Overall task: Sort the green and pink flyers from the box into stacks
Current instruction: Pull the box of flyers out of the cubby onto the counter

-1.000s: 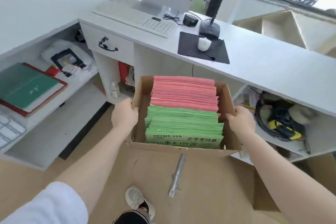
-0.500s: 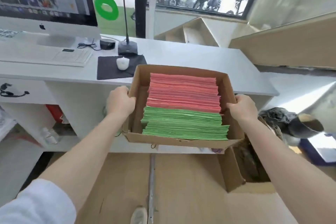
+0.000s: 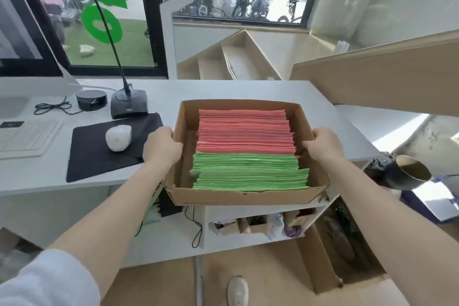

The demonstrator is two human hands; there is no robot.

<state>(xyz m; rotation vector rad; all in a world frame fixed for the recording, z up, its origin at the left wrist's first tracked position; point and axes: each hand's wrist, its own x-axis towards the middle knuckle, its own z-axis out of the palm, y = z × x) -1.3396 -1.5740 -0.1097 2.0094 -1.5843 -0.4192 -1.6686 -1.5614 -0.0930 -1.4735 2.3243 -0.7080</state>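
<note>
My left hand (image 3: 161, 148) grips the box (image 3: 244, 197) on its 9 o'clock wall and my right hand (image 3: 324, 148) grips the 3 o'clock wall, at the near edge of the bench (image 3: 223, 89). Inside, pink flyers (image 3: 244, 131) fill the 12 o'clock half and green flyers (image 3: 249, 172) the 6 o'clock half. A mouse (image 3: 118, 137) lies at 9 o'clock.

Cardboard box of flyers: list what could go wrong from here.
1. The cardboard box juts past the desk's front edge while both the left hand and right hand grip its side walls; letting go now might tip it.
2. The pink flyers and green flyers lie loose and fanned, so a tilt could mix them.
</note>
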